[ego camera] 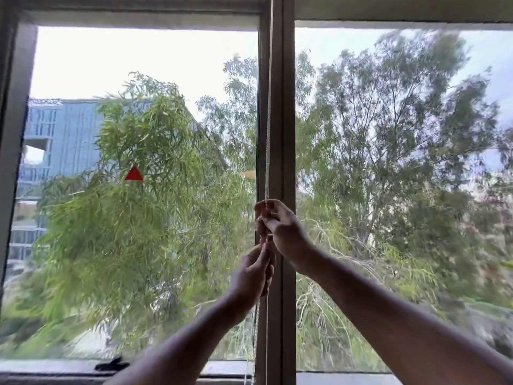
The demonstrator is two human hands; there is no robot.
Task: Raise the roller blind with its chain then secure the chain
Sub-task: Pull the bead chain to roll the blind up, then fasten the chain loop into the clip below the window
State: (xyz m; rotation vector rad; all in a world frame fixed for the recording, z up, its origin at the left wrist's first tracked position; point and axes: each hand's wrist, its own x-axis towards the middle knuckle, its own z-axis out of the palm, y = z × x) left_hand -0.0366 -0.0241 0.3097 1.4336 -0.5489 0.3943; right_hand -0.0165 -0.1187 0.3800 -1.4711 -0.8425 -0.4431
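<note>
A thin white bead chain (268,120) hangs down in front of the central window post (286,134). My right hand (280,229) is closed around the chain at mid height. Just below it, my left hand (254,273) also grips the chain, and two strands (261,329) drop from it toward the sill. The roller blind (138,19) is drawn up: only its pale bottom edge shows along the top of the left pane. The right blind edge (402,22) sits at about the same height.
Two large glass panes show trees and a blue building outside. A red triangle sticker (134,174) is on the left pane. A dark window handle (112,365) lies on the sill at the bottom left. The window frame (11,134) runs up the left edge.
</note>
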